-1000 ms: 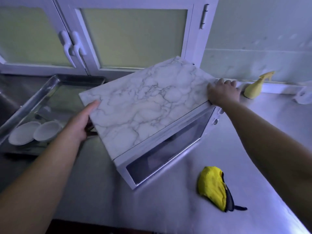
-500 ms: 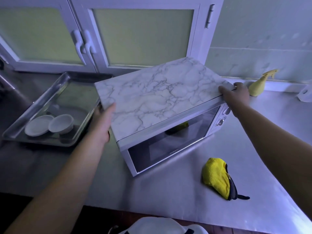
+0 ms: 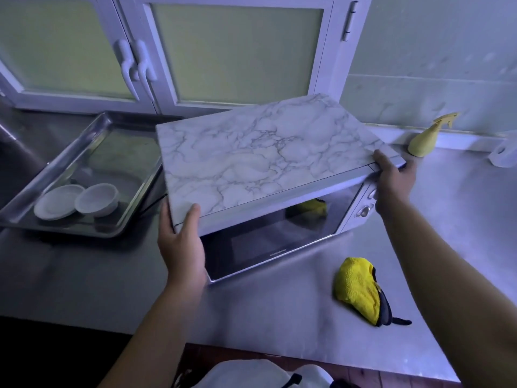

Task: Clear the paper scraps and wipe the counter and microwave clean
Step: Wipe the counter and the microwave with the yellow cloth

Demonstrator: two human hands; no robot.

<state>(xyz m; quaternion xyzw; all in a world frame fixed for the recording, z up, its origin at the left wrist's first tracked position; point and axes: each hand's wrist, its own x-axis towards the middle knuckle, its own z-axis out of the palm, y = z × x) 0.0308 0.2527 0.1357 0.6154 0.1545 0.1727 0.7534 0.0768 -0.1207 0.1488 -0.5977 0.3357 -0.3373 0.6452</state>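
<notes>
Marble-topped microwave (image 3: 265,155) held at both front corners on a steel counter (image 3: 265,317).
The left grip (image 3: 181,245) clasps its front-left corner, the right grip (image 3: 394,177) its front-right top edge; a yellow cloth (image 3: 359,289) lies on the counter near the door.

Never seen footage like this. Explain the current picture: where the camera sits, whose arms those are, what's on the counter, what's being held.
There is no machine here. A person wears one wide-angle camera on the head, looking forward and down, so the two arms are their own. The left hand grips the microwave at its near left corner, thumb on the marble-patterned top. The right hand has its grip on the right front corner. On the steel counter lie a yellow cloth, a yellow spray bottle by the wall, and a metal tray holding two white dishes.
</notes>
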